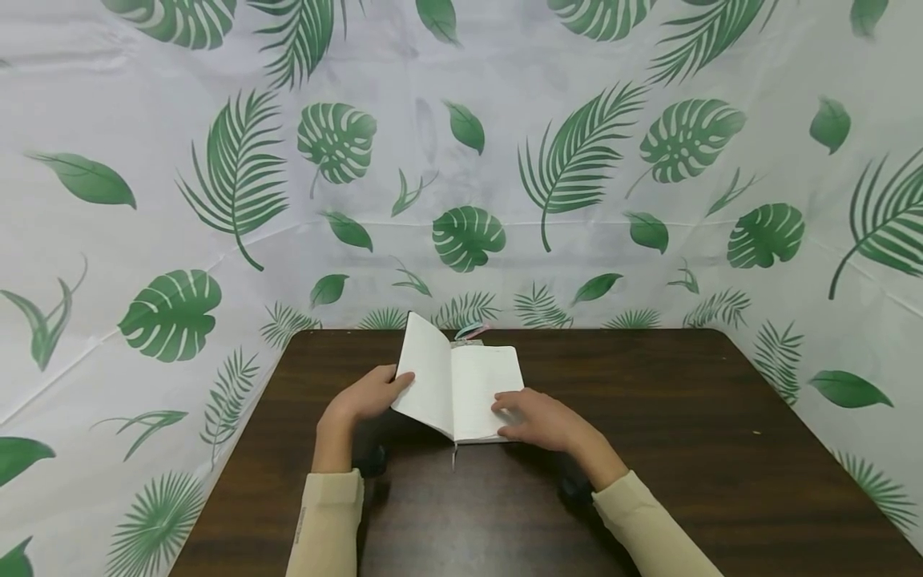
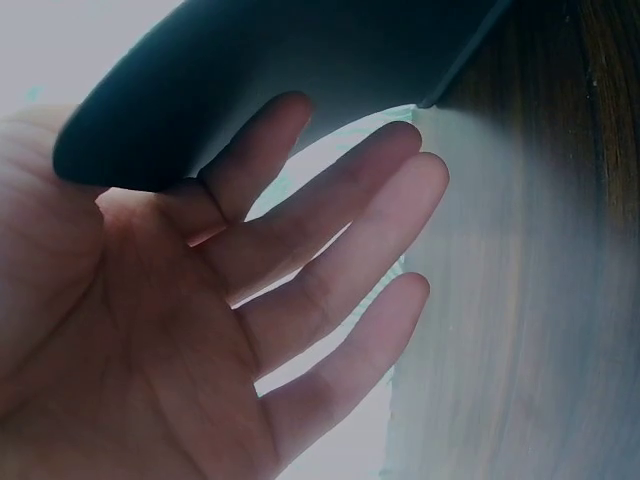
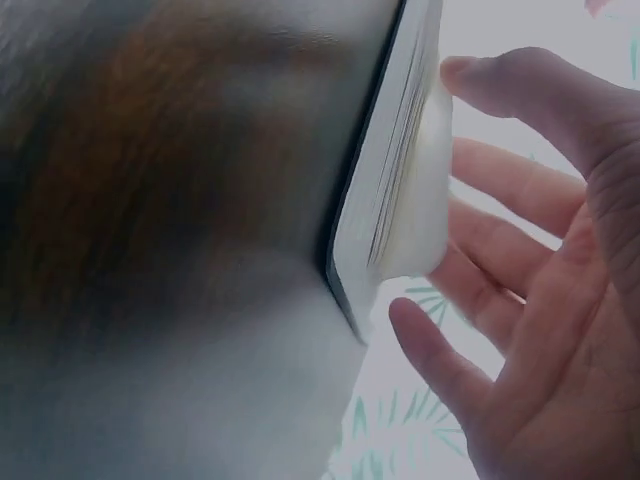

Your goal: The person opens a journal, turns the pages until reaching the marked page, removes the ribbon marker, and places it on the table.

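A notebook with blank white pages (image 1: 485,389) lies open on the table, its dark cover edge showing beneath the page block (image 3: 385,170). Its left side (image 1: 425,373) is raised at a slant. My left hand (image 1: 368,394) pinches the outer edge of that side, thumb on the page. Seen from the left wrist, the dark cover (image 2: 300,60) runs between thumb and fingers, and the other fingers spread apart. Over the right page's outer edge, my right hand (image 1: 541,418) has loosely bent fingers on the paper. In the right wrist view its thumb (image 3: 520,85) touches the curved page edge.
A ribbon bookmark (image 1: 454,457) hangs from the notebook's near edge. Behind the notebook sits a small partly hidden item with blue and pink loops (image 1: 472,329). The dark wooden table (image 1: 649,401) meets a leaf-patterned cloth (image 1: 404,160) at the back and sides.
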The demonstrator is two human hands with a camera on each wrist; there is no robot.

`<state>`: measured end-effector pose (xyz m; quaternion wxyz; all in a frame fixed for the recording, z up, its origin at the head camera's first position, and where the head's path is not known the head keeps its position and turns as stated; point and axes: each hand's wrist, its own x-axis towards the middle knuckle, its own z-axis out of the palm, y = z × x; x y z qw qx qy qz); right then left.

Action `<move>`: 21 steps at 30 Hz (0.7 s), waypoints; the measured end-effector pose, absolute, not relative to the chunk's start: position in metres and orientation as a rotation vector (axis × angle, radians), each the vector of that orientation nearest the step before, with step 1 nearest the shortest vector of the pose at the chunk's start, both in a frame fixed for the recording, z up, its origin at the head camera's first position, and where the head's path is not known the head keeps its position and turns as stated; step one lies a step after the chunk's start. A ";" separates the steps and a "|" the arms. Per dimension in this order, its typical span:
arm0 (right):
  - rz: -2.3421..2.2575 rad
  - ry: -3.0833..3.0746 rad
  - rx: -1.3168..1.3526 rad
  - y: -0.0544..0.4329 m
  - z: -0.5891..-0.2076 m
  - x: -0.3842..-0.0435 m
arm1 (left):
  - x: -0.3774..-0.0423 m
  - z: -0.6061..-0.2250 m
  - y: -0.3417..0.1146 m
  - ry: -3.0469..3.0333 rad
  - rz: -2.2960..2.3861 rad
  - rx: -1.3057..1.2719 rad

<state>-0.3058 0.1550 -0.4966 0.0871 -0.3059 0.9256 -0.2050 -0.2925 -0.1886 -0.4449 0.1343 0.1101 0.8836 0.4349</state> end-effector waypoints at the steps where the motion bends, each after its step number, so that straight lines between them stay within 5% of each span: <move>1: -0.581 2.773 -0.909 0.154 -0.497 -0.304 | -0.293 -0.445 -0.189 2.562 1.260 0.316; 21: -0.059 3.040 -0.923 0.135 -0.489 -0.286 | -0.288 -0.442 -0.189 2.562 1.256 0.273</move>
